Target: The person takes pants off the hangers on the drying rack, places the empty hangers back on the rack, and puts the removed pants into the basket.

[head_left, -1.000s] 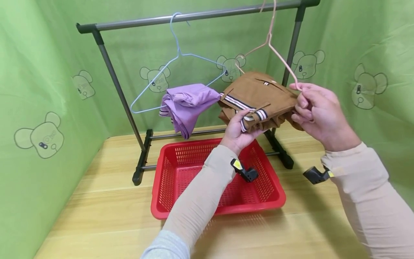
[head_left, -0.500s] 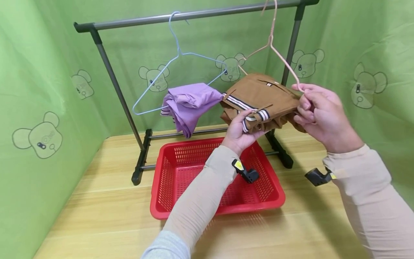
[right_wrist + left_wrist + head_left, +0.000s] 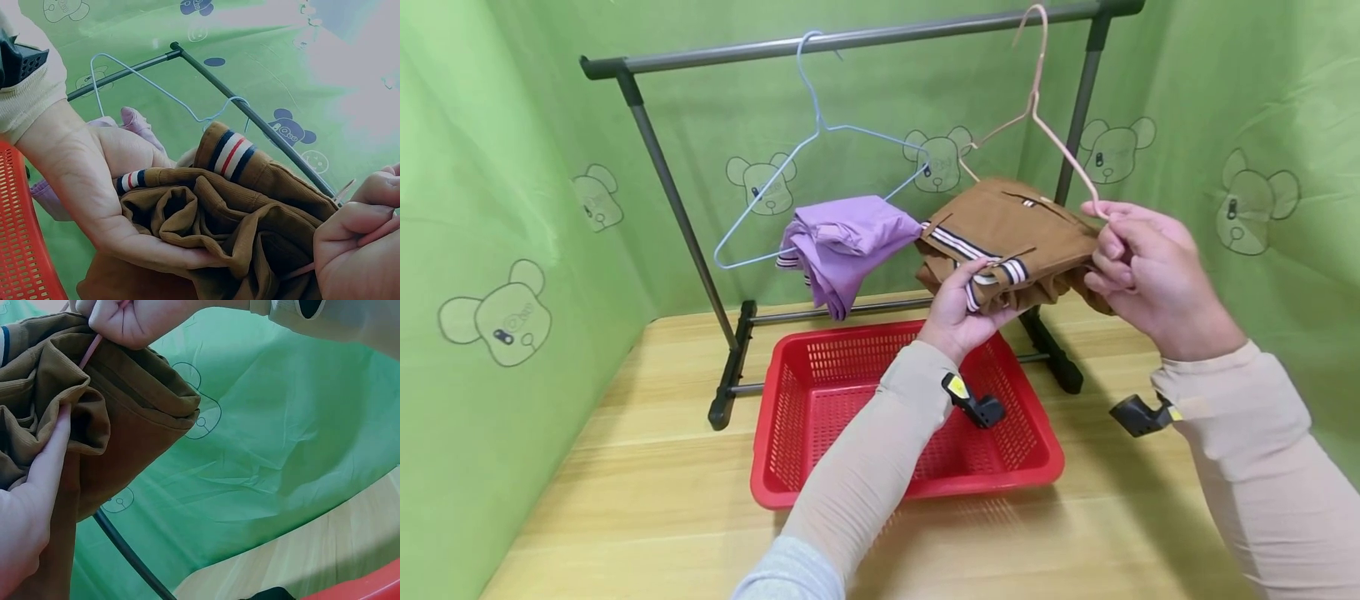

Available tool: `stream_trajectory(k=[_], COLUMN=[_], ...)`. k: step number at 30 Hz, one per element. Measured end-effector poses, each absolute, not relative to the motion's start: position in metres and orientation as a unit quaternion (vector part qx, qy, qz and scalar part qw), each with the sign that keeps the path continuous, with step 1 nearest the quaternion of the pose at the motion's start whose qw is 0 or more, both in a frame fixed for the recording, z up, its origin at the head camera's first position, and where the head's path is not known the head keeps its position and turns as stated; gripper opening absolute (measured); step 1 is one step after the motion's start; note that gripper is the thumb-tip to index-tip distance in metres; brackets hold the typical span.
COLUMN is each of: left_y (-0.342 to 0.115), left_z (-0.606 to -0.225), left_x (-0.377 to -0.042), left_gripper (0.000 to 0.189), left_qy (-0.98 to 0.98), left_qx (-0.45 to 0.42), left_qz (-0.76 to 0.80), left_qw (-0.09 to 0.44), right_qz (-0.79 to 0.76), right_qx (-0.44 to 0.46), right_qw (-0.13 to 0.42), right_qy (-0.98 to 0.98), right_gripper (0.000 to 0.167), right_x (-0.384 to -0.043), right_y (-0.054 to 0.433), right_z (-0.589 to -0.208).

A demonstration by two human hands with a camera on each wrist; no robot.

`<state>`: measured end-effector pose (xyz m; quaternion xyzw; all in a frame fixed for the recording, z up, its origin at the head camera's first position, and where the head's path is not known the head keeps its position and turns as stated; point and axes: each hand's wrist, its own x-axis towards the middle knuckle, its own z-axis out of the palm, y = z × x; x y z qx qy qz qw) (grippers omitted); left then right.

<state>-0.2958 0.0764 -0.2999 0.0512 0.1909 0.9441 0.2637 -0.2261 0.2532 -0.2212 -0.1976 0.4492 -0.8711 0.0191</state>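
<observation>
Brown pants (image 3: 1011, 229) with belt loops and striped trim are bunched up on a pink wire hanger (image 3: 1038, 75). My left hand (image 3: 958, 321) supports them from below, its thumb over the striped edge. In the right wrist view the fingers of that left hand (image 3: 81, 181) lie under the gathered cloth. At the hanger's right corner, my right hand (image 3: 1157, 279) pinches the wire between thumb and fingers, right beside the pants. The left wrist view shows the right hand (image 3: 140, 325) gripping the pink wire above the cloth. The hanger's hook overlaps the rack's rail (image 3: 917, 32).
To the left, a blue wire hanger (image 3: 818, 121) hangs on the rail, a folded purple garment (image 3: 850, 233) over its lower bar. A red basket (image 3: 985, 482) stands on the wooden table (image 3: 647, 500) beneath the arms. Green curtains (image 3: 497, 250) surround the rack.
The pink hanger and the brown pants have come down slightly, so the hook's top now shows above the rail. Both hands keep their holds.
</observation>
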Motion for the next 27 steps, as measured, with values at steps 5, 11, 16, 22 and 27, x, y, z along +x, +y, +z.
stream_trajectory(k=[5,11,16,22,27], left_y=[0.077,0.08,0.08,0.08,0.079], left_z=[-0.302,-0.304,-0.306,-0.308,-0.31], left_x=[-0.296,-0.296,-0.296,-0.296,-0.296], left_gripper=[0.015,0.015,0.016,0.017,0.02], left_qy=[0.192,0.196,0.197,0.196,0.19], left_qx=[0.041,0.033,0.038,0.036,0.03], left_qz=[0.944,0.944,0.943,0.942,0.942], left_qw=[0.263,0.263,0.265,0.269,0.274], right_qz=[-0.866,-0.866,-0.868,-0.867,-0.865], right_qx=[-0.197,-0.195,-0.203,-0.202,-0.197], right_qw=[0.017,0.017,0.021,0.021,0.023], right_qy=[0.46,0.461,0.453,0.455,0.46], right_gripper=[0.026,0.026,0.026,0.026,0.026], right_x=[-0.226,-0.224,-0.225,-0.225,-0.225], right_y=[0.252,0.254,0.255,0.256,0.256], right_z=[-0.223,-0.226,-0.229,-0.232,-0.235])
